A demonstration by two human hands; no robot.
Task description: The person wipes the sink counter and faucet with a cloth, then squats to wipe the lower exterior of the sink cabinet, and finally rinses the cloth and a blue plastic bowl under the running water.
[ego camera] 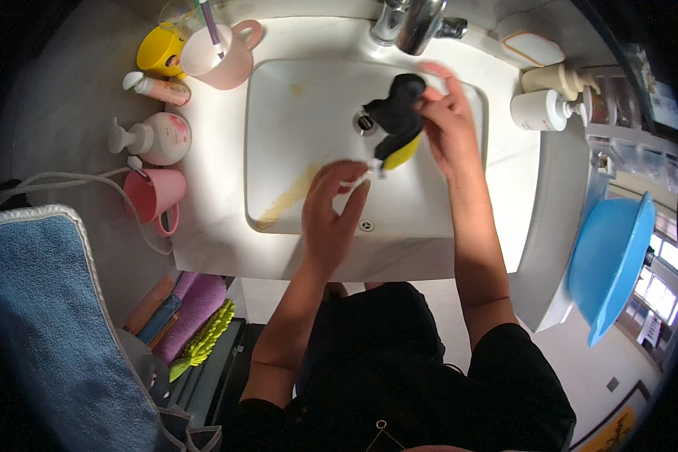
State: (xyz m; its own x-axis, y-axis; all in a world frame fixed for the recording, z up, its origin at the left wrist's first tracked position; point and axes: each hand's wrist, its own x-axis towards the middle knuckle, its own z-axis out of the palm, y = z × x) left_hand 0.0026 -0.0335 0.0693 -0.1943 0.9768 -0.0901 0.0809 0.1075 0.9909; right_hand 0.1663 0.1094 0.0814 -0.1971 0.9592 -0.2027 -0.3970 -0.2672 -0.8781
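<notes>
Over a white washbasin (294, 130), my right hand (443, 113) holds up a black item (398, 107) with a yellow part, soft-looking and limp; its exact kind cannot be told. My left hand (339, 198) is at the item's lower end, fingers curled around a thin white piece, perhaps a cord or tag, that is blurred. The chrome tap (421, 28) stands behind the basin, above the drain (365, 122). Yellowish streaks mark the basin's left side.
Left of the basin are a light pink mug (217, 62), a yellow cup (158, 51), pump bottles (166, 138) and a pink cup (158, 195). A blue towel (45, 316) hangs lower left. White pump bottle (537, 110) and blue plastic basin (607, 254) are at right.
</notes>
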